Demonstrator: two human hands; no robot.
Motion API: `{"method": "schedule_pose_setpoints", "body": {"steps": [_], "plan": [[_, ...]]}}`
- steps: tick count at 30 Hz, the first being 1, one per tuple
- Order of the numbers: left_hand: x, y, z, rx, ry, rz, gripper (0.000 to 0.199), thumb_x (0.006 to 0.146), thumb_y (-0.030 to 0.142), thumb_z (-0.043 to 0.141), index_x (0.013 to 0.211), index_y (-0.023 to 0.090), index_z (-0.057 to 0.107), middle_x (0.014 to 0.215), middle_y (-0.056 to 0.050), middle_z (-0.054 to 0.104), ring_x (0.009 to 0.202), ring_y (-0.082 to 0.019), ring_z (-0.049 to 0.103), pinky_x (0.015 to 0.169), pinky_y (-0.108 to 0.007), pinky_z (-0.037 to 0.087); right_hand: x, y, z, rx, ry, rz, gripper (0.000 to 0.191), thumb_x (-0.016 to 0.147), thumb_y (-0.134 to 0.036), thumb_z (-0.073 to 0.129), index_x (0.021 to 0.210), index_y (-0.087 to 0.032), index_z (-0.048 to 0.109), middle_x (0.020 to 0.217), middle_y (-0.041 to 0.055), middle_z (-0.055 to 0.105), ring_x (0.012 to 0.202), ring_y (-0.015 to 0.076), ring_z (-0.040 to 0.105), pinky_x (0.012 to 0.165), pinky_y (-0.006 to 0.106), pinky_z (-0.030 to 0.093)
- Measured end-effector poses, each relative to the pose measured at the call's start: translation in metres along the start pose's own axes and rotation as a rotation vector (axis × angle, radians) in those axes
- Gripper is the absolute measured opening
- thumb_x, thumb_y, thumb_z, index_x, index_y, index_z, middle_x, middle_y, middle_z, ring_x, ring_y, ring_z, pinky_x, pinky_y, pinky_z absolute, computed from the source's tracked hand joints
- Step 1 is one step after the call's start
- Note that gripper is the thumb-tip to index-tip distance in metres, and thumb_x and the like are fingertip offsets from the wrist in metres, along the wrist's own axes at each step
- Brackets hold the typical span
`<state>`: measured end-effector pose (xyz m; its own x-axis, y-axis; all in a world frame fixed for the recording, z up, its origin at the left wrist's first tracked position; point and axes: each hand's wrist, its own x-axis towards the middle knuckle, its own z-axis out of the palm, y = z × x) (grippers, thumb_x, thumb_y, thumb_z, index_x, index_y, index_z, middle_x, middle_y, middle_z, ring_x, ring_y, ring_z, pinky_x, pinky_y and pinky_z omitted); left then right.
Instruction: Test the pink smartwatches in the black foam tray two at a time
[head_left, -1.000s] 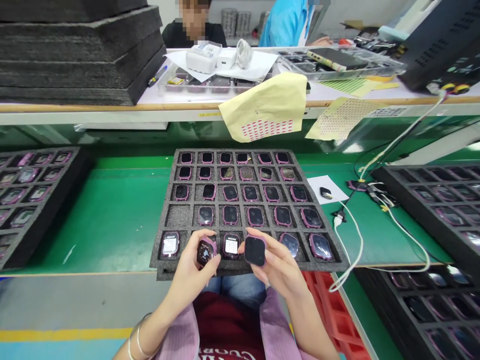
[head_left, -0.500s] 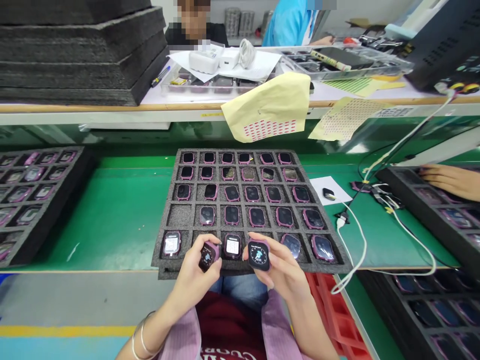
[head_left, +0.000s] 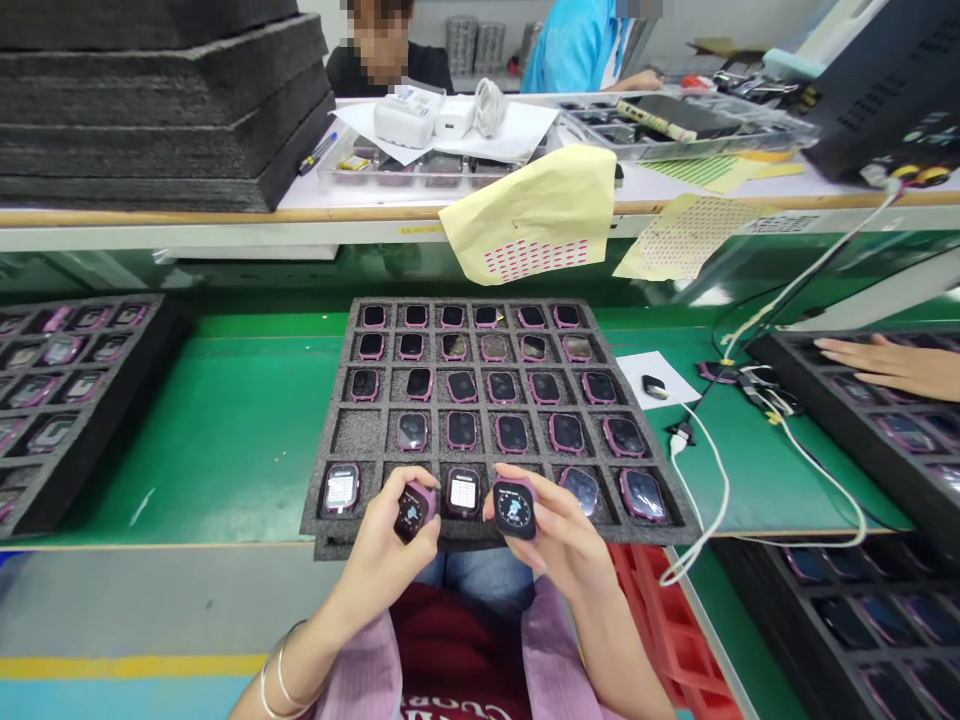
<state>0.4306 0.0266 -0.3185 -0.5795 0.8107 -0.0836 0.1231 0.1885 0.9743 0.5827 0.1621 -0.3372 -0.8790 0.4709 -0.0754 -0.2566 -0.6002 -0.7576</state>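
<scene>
My left hand (head_left: 390, 545) is closed on a purple-framed smartwatch body (head_left: 414, 510), its screen lit and tilted. In my right hand (head_left: 562, 530) another purple smartwatch body (head_left: 514, 507) is gripped by its edges, a clock face showing on the lit screen. Both are held above the front row of a grey foam tray (head_left: 358, 432), whose compartments hold several more such watches. Between my hands a watch (head_left: 463, 492) with a white lit screen lies in its compartment, and another white-screened watch (head_left: 342, 487) is in the front left corner. Dark screens fill most other compartments.
Foam trays of watches stand at left (head_left: 90, 400) and right (head_left: 795, 400), where another person's hand (head_left: 892, 365) rests. White cables (head_left: 724, 470) cross the green bench beside my tray. A shelf (head_left: 300, 225) with hanging yellow sheets (head_left: 536, 215) runs behind; stacked black foam (head_left: 150, 120) stands on it.
Both my hands keep hold of the watches in almost the same place. The other person's hand at the right has shifted slightly left over its tray.
</scene>
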Motion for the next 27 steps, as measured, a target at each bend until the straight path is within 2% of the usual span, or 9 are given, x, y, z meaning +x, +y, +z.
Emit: {"method": "schedule_pose_setpoints", "body": {"steps": [4, 7, 10, 14, 18, 24, 27], "plan": [[0.0005, -0.0016, 0.001, -0.043, -0.022, -0.022, 0.029, 0.078, 0.016, 0.055, 0.106, 0.022, 0.052, 0.085, 0.002, 0.057, 0.07, -0.012, 0.056, 0.063, -0.022, 0.044, -0.0009, -0.0009, 0.0016, -0.006, 0.025, -0.001, 0.037, 0.083, -0.032, 0.066, 0.118, -0.021, 0.066, 0.09, 0.013, 0.07, 0.039, 0.0054, 0.041, 0.037, 0.019, 0.026], [-0.0004, -0.0038, 0.0008, -0.067, -0.013, -0.043, 0.029, 0.077, 0.016, 0.057, 0.104, 0.022, 0.052, 0.083, 0.003, 0.056, 0.061, -0.009, 0.052, 0.056, -0.02, 0.041, -0.0014, -0.0003, 0.0026, -0.006, 0.029, 0.002, 0.036, 0.083, -0.031, 0.066, 0.117, -0.02, 0.066, 0.09, 0.0136, 0.07, 0.039, 0.0054, 0.041, 0.038, 0.02, 0.026], [-0.0011, -0.0045, -0.0005, -0.117, -0.029, -0.101, 0.033, 0.079, 0.02, 0.057, 0.111, 0.021, 0.05, 0.079, 0.004, 0.055, 0.051, -0.007, 0.046, 0.048, -0.019, 0.038, -0.001, 0.0008, 0.0024, -0.002, 0.041, -0.016, 0.036, 0.084, -0.029, 0.065, 0.119, -0.02, 0.065, 0.092, 0.0141, 0.07, 0.041, 0.0049, 0.041, 0.039, 0.019, 0.026], [-0.0006, -0.0034, 0.0002, -0.124, -0.061, -0.114, 0.028, 0.08, 0.02, 0.057, 0.107, 0.021, 0.049, 0.079, 0.005, 0.052, 0.044, -0.004, 0.039, 0.042, -0.017, 0.034, -0.0004, 0.0009, 0.001, -0.001, 0.018, -0.016, 0.035, 0.086, -0.028, 0.065, 0.12, -0.021, 0.066, 0.092, 0.0135, 0.07, 0.042, 0.0046, 0.043, 0.04, 0.019, 0.028], [-0.0014, -0.0031, 0.002, -0.164, -0.05, -0.117, 0.031, 0.082, 0.022, 0.056, 0.111, 0.023, 0.047, 0.076, 0.006, 0.05, 0.045, -0.006, 0.043, 0.043, -0.018, 0.038, -0.0012, -0.0003, 0.0014, -0.01, -0.009, -0.028, 0.036, 0.086, -0.029, 0.065, 0.121, -0.022, 0.065, 0.092, 0.0132, 0.07, 0.041, 0.0051, 0.044, 0.039, 0.019, 0.029], [-0.0055, -0.0018, -0.0016, -0.158, 0.005, -0.069, 0.027, 0.081, 0.017, 0.056, 0.106, 0.023, 0.048, 0.081, 0.005, 0.049, 0.045, -0.003, 0.041, 0.043, -0.017, 0.038, -0.002, -0.0007, 0.0017, 0.001, -0.046, -0.034, 0.035, 0.088, -0.027, 0.063, 0.122, -0.022, 0.065, 0.095, 0.0146, 0.07, 0.042, 0.0055, 0.044, 0.039, 0.019, 0.03], [-0.0041, -0.0008, -0.0018, -0.146, -0.015, -0.082, 0.028, 0.083, 0.018, 0.056, 0.108, 0.023, 0.046, 0.081, 0.005, 0.048, 0.045, -0.003, 0.042, 0.042, -0.017, 0.038, -0.001, -0.0006, 0.0004, -0.02, -0.047, -0.015, 0.035, 0.089, -0.026, 0.063, 0.124, -0.022, 0.063, 0.098, 0.0148, 0.07, 0.044, 0.0066, 0.047, 0.04, 0.02, 0.032]]}}
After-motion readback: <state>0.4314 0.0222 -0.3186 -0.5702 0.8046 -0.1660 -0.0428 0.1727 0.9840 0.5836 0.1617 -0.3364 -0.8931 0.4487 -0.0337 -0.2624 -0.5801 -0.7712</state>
